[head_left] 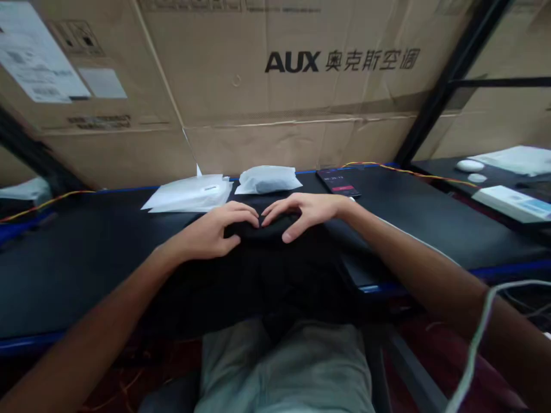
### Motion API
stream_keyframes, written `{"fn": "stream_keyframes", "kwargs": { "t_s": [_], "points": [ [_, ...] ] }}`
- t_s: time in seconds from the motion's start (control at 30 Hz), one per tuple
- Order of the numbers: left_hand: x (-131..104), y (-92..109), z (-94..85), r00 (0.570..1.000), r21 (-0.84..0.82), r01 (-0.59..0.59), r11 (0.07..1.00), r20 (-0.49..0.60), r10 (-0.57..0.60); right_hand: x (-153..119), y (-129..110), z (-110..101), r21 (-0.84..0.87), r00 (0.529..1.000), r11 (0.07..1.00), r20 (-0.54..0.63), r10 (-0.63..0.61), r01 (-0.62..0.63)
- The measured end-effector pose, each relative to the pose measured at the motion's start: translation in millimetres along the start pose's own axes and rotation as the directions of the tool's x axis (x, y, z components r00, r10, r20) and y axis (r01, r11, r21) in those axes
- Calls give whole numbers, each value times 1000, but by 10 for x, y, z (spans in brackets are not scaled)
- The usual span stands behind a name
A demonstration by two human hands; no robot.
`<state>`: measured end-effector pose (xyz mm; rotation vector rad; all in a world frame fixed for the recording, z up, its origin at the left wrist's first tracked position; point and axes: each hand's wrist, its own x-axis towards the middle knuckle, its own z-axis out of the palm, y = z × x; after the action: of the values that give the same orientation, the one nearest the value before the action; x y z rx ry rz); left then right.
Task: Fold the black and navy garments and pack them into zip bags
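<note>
A black cloth garment [267, 275] lies over the table's front edge and hangs toward my lap. Its exact kind is hard to make out in the dark folds. My left hand [215, 232] rests on its far end, fingers bent and thumb apart from them. Opposite it, my right hand [303, 212] touches the same end, with thumb and fingers spread over a raised fold. The fingertips of both hands nearly meet in the middle. Just beyond them are flat white plastic bags [189, 194] and a white package [267, 180] with something inside.
A phone [338, 182] with a lit screen lies at the back right of the black table [77, 258]. Behind stands a large cardboard box [275, 97]. A white cable [473, 338] crosses near my right arm. Farther right sits a white box [514, 202].
</note>
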<state>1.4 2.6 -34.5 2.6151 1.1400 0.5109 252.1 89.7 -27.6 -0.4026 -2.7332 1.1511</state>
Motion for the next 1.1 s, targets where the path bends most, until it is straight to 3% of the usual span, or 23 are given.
{"fn": "stream_keyframes", "kwargs": {
  "t_s": [0.1,0.23,0.5,0.6,0.7,0.8,0.87,0.93,1.0,1.1],
  "points": [
    [-29,23,-72,995,-55,20,998,94,-15,39,-22,76,1,996,1000,-86,17,-17],
    [-19,28,-61,992,-108,60,992,118,-47,109,21,217,-107,972,993,-235,15,-41],
    [-57,42,129,951,5,210,978,231,-206,132,18,278,-190,974,977,-219,57,-99],
    [-39,35,133,972,0,174,985,162,-172,152,-25,297,-195,966,973,-250,68,-119],
    [-17,-160,29,988,-1,130,991,-85,-130,165,-45,294,-172,958,970,-258,125,-173],
    [-73,-561,-131,906,117,260,958,-374,-200,153,-52,252,-114,958,973,-230,170,-200],
    [-148,-850,-205,825,186,438,879,-471,-311,134,-57,218,-70,965,980,-203,167,-184],
    [-213,-1069,-229,755,202,581,788,-496,-429,117,-66,198,-50,972,984,-173,161,-172],
    [-244,-1178,-220,701,164,644,747,-516,-492,110,-82,198,-49,975,984,-147,165,-174],
    [-229,-1151,-242,640,76,641,764,-602,-477,115,-115,224,-101,971,976,-165,173,-192]
  ]
}}
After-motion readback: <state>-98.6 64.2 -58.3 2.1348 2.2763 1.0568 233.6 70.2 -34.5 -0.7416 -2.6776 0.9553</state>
